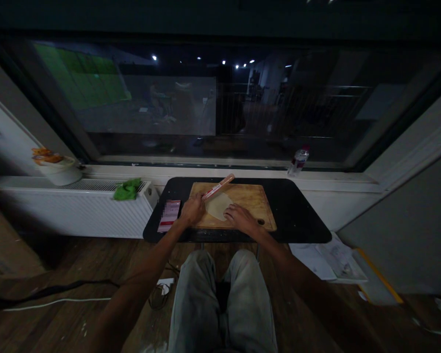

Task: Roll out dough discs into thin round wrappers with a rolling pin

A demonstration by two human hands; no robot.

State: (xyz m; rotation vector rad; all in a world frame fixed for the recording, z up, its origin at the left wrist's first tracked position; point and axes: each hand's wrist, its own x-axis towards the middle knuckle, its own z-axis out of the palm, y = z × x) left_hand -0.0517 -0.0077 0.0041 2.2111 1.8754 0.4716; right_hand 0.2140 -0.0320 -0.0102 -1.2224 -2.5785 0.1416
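Observation:
A thin, pale sheet of dough [219, 206] lies flat on a wooden cutting board [255, 198]. My left hand [193, 210] is closed around the near end of a rolling pin [220, 186], which slants away to the upper right over the dough's far left edge. A printed label wraps the pin's middle. On the dough's right edge rest the curled fingers of my right hand [240, 217], seemingly gripping that edge; the fingertips are small and dim in this view.
The board sits on a black folding table [297, 211]. A phone [169, 215] lies at the table's left. Beyond are a windowsill with a plastic bottle [299, 161], a radiator [110, 215] with a green cloth [127, 189], and a white tub [61, 171]. Cables cross the floor at left.

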